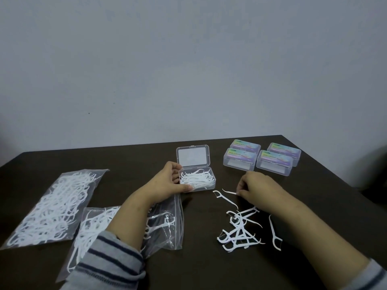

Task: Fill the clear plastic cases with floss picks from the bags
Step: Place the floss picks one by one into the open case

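Left hand (169, 181) grips open case (196, 181); right hand (257, 188) pinches floss pick (229, 192) by thin handle. Light, springy, snag-prone.

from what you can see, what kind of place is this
Probably a home or small packing workspace: a dark wooden table against a bare grey wall, with bagged floss picks and closed labelled cases.

Open clear case (196, 180) half-filled with white picks (lid up), loose picks (240, 229) nearby

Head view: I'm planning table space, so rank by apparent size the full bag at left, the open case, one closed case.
1. full bag
2. open case, lid up
3. closed case; farther away, so it may match the open one.
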